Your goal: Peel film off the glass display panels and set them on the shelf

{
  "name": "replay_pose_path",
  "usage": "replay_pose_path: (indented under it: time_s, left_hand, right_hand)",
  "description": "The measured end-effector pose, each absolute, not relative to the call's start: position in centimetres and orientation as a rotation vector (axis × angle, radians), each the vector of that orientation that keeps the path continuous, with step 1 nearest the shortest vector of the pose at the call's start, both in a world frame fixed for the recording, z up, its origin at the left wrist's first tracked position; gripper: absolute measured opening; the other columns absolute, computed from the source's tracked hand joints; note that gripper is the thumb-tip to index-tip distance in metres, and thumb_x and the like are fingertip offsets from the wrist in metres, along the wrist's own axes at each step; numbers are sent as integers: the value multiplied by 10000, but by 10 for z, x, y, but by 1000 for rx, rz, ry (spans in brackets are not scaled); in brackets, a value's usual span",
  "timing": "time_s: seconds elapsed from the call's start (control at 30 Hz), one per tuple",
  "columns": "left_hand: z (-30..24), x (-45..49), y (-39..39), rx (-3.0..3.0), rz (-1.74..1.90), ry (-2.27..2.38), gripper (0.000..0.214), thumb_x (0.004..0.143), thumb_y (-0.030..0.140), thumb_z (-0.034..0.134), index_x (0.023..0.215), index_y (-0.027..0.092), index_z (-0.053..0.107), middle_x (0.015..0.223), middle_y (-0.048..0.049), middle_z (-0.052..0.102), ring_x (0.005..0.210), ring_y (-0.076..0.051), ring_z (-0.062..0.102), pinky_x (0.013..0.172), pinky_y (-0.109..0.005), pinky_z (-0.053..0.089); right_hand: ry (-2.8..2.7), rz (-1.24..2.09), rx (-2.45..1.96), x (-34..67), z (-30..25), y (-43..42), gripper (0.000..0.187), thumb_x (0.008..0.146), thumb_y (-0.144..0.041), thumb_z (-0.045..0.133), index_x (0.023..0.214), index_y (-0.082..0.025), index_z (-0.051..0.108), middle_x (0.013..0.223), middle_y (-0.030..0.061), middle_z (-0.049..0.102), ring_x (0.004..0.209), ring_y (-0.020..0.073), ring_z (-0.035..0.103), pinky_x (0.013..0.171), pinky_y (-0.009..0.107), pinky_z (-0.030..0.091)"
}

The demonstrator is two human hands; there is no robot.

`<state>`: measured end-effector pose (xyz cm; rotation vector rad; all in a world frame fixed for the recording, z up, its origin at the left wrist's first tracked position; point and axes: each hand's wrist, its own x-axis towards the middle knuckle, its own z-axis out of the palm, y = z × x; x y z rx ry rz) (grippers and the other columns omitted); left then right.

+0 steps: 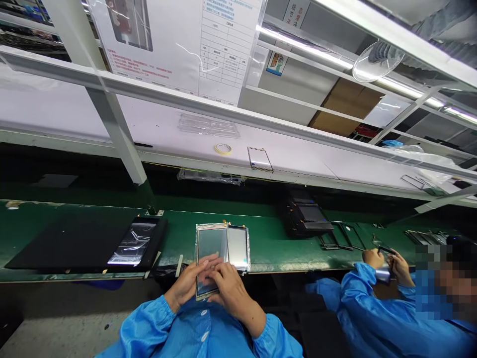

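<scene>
My left hand (190, 282) and my right hand (228, 284) both grip the near end of a flat glass panel (211, 244) in a clear film wrap, held over the front edge of the green bench (272, 246). Fingers of both hands are curled on the panel's lower part. A second, similar panel (238, 246) lies on the bench right beside it, touching its right side. Blue sleeves cover both my forearms.
A black tray (89, 241) holding a film-covered panel (132, 243) lies to the left. A black fixture (307, 219) and black frames (341, 236) sit to the right. A co-worker in blue works at the far right. A tape roll (223, 148) rests on the white shelf.
</scene>
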<state>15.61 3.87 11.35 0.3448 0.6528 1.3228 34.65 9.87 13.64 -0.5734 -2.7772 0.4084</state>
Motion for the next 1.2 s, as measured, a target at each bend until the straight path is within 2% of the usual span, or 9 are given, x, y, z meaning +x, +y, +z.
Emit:
replay_pose_path:
  time_s: [0.13, 0.27, 0.37, 0.53, 0.7, 0.8, 0.9, 1.07, 1.2]
  left_hand:
    - [109, 160, 28, 300, 1269, 573, 681, 918, 391, 717, 1524, 210, 465, 1334, -201, 690, 1199, -332, 676, 869, -389, 563]
    - [103, 161, 20, 255, 1247, 527, 872, 958, 442, 656, 1646, 269, 149, 1299, -200, 698, 1056, -295, 728, 760, -346, 570]
    - [99, 161, 17, 199, 1225, 541, 918, 937, 521, 660, 1647, 248, 145, 1284, -214, 700, 935, -253, 742, 656, -280, 538]
    - [107, 159, 12, 227, 1191, 558, 969, 929, 585, 636, 1654, 224, 102, 1315, -230, 682, 1042, -295, 725, 806, -376, 574]
    - [118, 157, 5, 347, 1174, 556, 955, 922, 624, 619, 1642, 218, 142, 1375, -234, 642, 1249, -389, 634, 887, -479, 578]
    - [115, 156, -1, 452, 1174, 557, 1010, 831, 463, 809, 1620, 291, 203, 1419, -198, 615, 1309, -412, 591, 941, -519, 567]
    - [112, 155, -6, 524, 1169, 620, 876, 793, 287, 848, 1534, 327, 384, 1390, -152, 629, 1282, -412, 613, 925, -510, 577]
    - [116, 152, -17, 522, 1166, 744, 559, 805, 283, 820, 1324, 277, 615, 1181, -118, 712, 1189, -407, 662, 876, -510, 590]
    - [116, 151, -22, 501, 1195, 752, 520, 797, 310, 824, 1282, 247, 649, 1138, -123, 736, 1147, -402, 679, 878, -508, 587]
  right_hand:
    - [-2924, 360, -339, 339, 125, 106, 431, 828, -585, 768, 998, -203, 661, 1058, 56, 634, 1017, 231, 547, 845, 363, 477]
    - [-2951, 189, -168, 344, 117, 100, 276, 930, -475, 701, 965, -204, 662, 980, 26, 635, 946, 193, 571, 728, 293, 453]
    - [-2947, 54, -121, 347, 112, 89, 205, 1010, -378, 593, 1086, -190, 625, 1022, 31, 648, 894, 184, 587, 648, 295, 434]
    - [-2930, 53, -211, 350, 107, 91, 150, 1031, -207, 411, 995, -167, 551, 933, 49, 650, 751, 178, 596, 564, 297, 386]
    - [-2630, 458, -653, 349, 114, 105, 135, 982, -198, 394, 897, -197, 499, 733, 24, 611, 597, 154, 559, 541, 265, 353]
    - [-2284, 1162, -829, 344, 124, 105, 74, 950, -277, 475, 978, -215, 504, 729, -25, 577, 572, 122, 547, 529, 232, 394]
    - [-1806, 1650, -926, 348, 138, 121, 260, 903, -426, 566, 1053, -217, 529, 673, -67, 525, 452, 94, 458, 421, 209, 371]
    - [-1015, 1164, -986, 408, 175, 199, 423, 694, -468, 745, 964, -197, 565, 694, -45, 557, 593, 116, 563, 580, 261, 521]
    - [-1208, 510, -1198, 449, 180, 223, 495, 824, -620, 598, 1027, -170, 628, 950, 98, 664, 880, 235, 670, 911, 484, 549]
